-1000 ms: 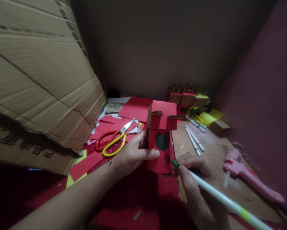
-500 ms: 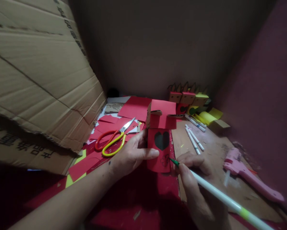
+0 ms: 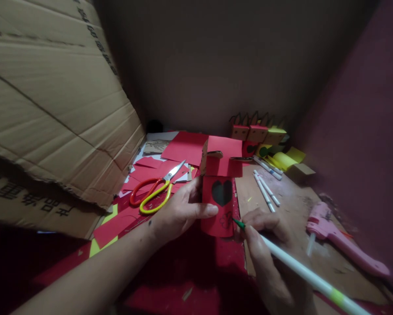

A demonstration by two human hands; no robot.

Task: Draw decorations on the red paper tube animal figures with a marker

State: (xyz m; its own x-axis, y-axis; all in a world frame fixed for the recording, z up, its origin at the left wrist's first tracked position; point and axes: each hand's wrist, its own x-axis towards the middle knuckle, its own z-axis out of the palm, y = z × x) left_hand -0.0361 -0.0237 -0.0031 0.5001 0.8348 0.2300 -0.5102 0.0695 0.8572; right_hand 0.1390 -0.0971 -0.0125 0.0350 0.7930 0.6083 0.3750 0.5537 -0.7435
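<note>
A red paper figure (image 3: 220, 186) with a box-shaped head and a rounded body stands upright in the middle. A dark heart and, below it, a small dark outlined drawing mark its body. My left hand (image 3: 186, 210) is closed round its left side, thumb across the front, other fingers partly hidden behind. In my right hand (image 3: 268, 249) is a white marker (image 3: 301, 267) with a green tip, held in a pinch. That tip is at the body's right edge beside the outlined drawing; whether it touches I cannot tell.
Scissors (image 3: 155, 188) with red and yellow handles lie on red paper pieces (image 3: 183, 151) at left. Several white markers (image 3: 265, 190) and a pink glue gun (image 3: 344, 240) rest at right. Similar small figures (image 3: 257, 133) stand behind. A large cardboard sheet (image 3: 52, 96) rises at far left.
The marker's tip has shifted slightly right, from the outlined drawing to the body's edge. My left hand keeps its hold on the figure.
</note>
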